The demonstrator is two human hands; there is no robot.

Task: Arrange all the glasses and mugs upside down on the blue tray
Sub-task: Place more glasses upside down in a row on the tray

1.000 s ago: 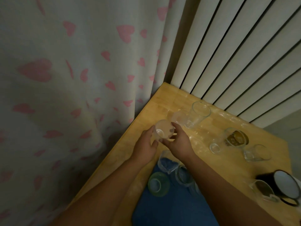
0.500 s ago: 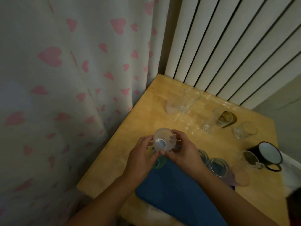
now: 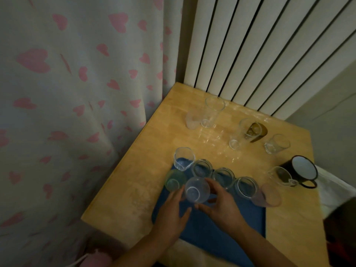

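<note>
Hands flank the upturned plastic cup [image 3: 196, 191] on the blue tray [image 3: 212, 228]; left hand [image 3: 172, 212] and right hand [image 3: 221, 205] loosely grasp it; remaining glasses [image 3: 212, 112] lie far, nearer the right.

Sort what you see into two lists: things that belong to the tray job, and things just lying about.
Part of the job:
blue tray
frosted cup between both hands
glasses on the tray
glasses on the table
black mug

Just there:
heart curtain
radiator
</note>
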